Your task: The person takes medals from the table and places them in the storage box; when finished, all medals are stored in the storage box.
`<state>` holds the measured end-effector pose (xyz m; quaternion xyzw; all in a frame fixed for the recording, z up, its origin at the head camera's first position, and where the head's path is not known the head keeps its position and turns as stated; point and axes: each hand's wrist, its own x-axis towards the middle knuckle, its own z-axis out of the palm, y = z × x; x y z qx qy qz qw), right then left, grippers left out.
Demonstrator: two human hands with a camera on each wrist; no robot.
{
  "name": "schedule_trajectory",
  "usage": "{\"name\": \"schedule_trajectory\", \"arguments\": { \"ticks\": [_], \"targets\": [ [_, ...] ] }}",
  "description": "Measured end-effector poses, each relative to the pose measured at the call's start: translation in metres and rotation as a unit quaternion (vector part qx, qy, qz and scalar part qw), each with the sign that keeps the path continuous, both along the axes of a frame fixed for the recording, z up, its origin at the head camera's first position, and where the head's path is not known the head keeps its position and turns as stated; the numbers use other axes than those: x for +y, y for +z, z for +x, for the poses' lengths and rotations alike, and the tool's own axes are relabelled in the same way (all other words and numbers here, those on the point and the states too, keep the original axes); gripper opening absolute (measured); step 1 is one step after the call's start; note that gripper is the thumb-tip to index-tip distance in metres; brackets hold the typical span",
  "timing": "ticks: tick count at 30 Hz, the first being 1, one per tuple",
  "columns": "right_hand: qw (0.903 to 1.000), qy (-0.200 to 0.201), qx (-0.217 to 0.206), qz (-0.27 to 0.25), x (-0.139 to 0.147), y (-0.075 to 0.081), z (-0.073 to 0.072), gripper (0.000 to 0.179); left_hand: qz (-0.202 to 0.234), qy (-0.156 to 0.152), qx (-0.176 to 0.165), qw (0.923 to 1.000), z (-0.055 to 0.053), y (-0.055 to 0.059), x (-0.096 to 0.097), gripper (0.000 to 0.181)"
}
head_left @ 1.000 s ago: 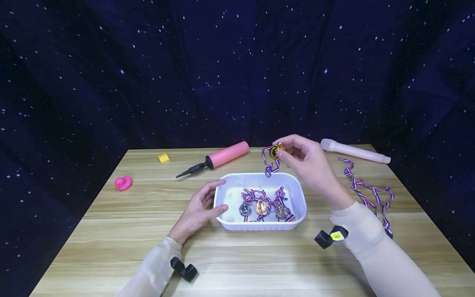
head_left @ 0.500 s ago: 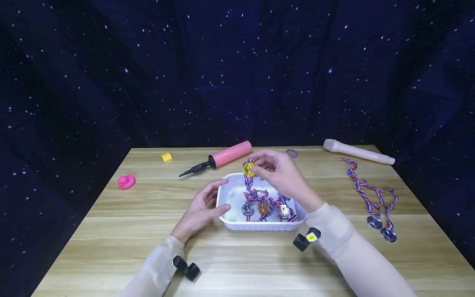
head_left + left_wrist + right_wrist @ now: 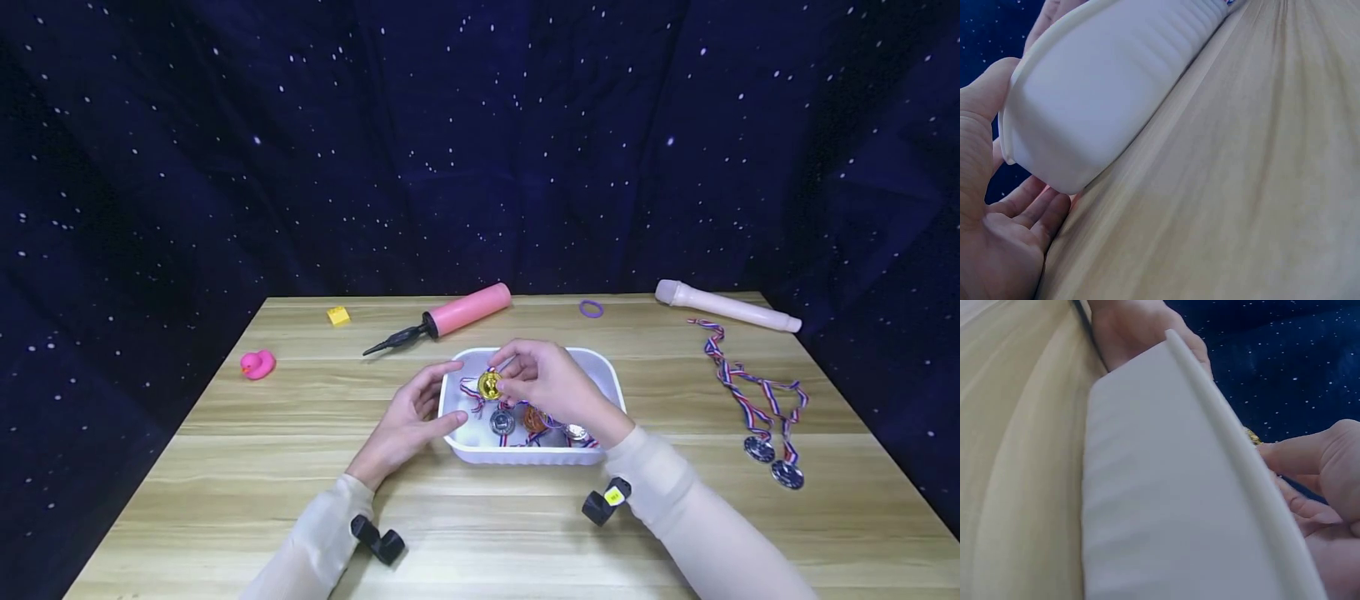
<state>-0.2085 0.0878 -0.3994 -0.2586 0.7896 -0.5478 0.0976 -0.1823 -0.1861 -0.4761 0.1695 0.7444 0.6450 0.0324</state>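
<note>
My right hand [image 3: 547, 383] pinches a gold medal [image 3: 489, 386] between thumb and fingers, low over the left part of a white plastic tub [image 3: 525, 456]. The medal's red, white and blue ribbon [image 3: 471, 392] trails into the tub beside it. Inside lie a silver medal [image 3: 502, 422], a bronze-coloured medal [image 3: 534, 419] and another silver medal [image 3: 576, 432], partly hidden under the right hand. My left hand [image 3: 405, 425] rests at the tub's left end with relaxed fingers. In the left wrist view its thumb [image 3: 991, 87] lies at the rim and its other fingers extend by the end wall.
Two silver medals [image 3: 773, 462] with ribbons lie on the wooden table [image 3: 480, 533] at right. Behind stand out a white microphone [image 3: 727, 307], a purple ring [image 3: 591, 309], a pink hand pump [image 3: 465, 310] and a yellow block [image 3: 338, 316]. A pink rubber duck [image 3: 258, 364] sits at left.
My right hand has carried the gold medal left and down from behind the tub to low inside it. The purple ring has come into sight. The left hand stays at the tub.
</note>
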Motion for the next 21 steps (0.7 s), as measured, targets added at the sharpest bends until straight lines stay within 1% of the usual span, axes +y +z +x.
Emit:
{"name": "schedule_trajectory", "arguments": {
  "ticks": [4, 7, 14, 19, 21],
  "targets": [
    [0.9991, 0.017, -0.039, 0.004, -0.003, -0.006, 0.002, 0.026, -0.002, 0.000, -0.001, 1.0000, 0.000, 0.000, 0.000, 0.073],
    [0.9987, 0.019, -0.045, 0.015, -0.005, -0.009, 0.004, 0.025, -0.003, 0.001, -0.002, 1.0000, 0.000, 0.000, 0.000, 0.073],
    [0.9986, 0.018, -0.025, 0.043, -0.006, -0.013, 0.005, 0.019, 0.000, 0.000, -0.002, 1.0000, 0.000, 0.001, 0.000, 0.074],
    [0.9974, 0.028, -0.009, 0.066, -0.007, -0.014, 0.007, 0.017, 0.003, -0.002, 0.002, 1.0000, 0.001, 0.001, 0.001, 0.073],
    [0.9969, 0.033, -0.009, 0.071, -0.008, -0.015, 0.007, 0.017, 0.003, -0.003, 0.003, 1.0000, 0.001, 0.001, 0.001, 0.073]
  ]
}}
